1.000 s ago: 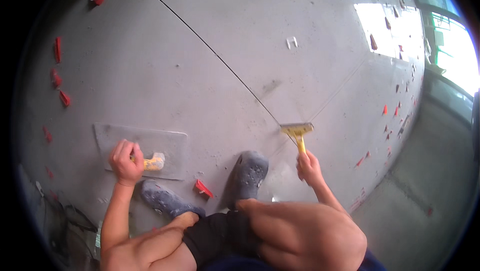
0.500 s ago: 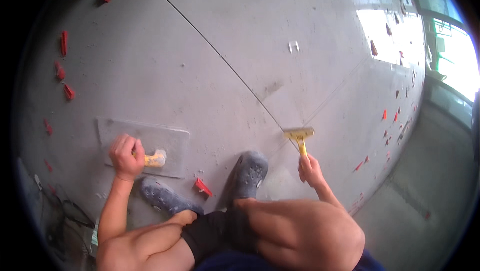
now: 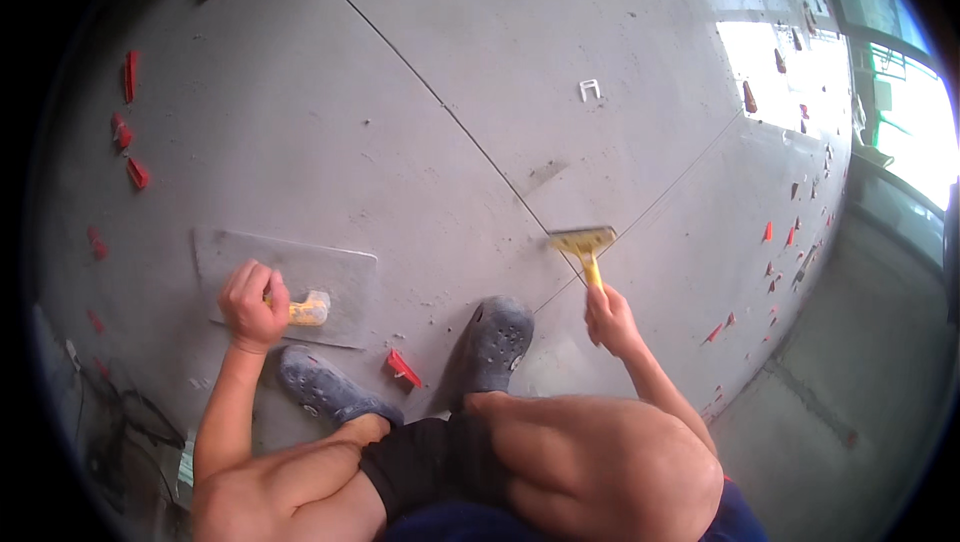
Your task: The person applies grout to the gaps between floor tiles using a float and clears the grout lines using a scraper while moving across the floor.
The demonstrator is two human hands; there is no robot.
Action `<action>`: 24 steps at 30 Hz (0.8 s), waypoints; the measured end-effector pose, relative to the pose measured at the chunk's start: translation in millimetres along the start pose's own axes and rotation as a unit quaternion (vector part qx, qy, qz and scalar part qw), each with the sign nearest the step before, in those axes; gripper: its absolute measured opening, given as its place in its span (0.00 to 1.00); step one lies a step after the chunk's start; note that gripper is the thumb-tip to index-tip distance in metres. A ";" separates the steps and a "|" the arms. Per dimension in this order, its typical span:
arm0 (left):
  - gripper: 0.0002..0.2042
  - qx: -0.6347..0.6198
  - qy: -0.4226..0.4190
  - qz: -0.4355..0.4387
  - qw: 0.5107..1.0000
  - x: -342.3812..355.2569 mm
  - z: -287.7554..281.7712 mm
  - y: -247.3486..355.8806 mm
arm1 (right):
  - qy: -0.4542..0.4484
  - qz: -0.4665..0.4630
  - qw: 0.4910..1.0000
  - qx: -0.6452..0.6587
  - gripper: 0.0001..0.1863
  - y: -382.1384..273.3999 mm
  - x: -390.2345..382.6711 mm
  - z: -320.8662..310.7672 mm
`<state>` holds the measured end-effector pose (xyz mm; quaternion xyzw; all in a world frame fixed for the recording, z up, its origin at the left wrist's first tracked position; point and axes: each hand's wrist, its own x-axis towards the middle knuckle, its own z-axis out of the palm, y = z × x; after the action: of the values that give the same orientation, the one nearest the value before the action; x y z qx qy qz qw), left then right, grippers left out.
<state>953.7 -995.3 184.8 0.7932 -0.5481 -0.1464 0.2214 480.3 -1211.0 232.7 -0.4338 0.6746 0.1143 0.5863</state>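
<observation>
The left hand [image 3: 255,304] has its fingers curled around the handle of a grey rectangular trowel [image 3: 345,277], whose plate spreads beneath and rightward of them. The right hand [image 3: 612,320] grasps a yellow scraper [image 3: 583,242]; ahead of those fingers, its blurred head seems to rest across a dark seam [image 3: 440,103]. Between both hands' fingers, somewhat nearer the knees, lies a red wedge [image 3: 403,369].

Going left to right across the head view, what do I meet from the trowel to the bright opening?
Flat trowel in the left hand → red wedge by the feet → right clog → yellow scraper in the right hand → bright floor reflection → bright opening.
</observation>
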 end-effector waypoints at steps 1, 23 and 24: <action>0.11 -0.012 0.007 0.001 1.000 3.0 -0.6 0.8 | -0.008 -0.016 1.000 -0.005 0.23 -7.6 3.8 5.0; 0.11 0.000 -0.007 -0.012 1.000 0.9 -0.2 -2.1 | 0.164 -0.283 0.787 -0.523 0.27 27.7 -32.2 -36.9; 0.11 0.002 -0.010 -0.010 1.000 2.0 -0.7 -0.5 | 0.177 -0.281 0.784 -0.525 0.27 24.7 -31.8 -32.0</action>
<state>955.2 -996.9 185.1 0.7978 -0.5422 -0.1553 0.2131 438.3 -1203.1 261.4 -0.8576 0.4504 0.2019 0.1444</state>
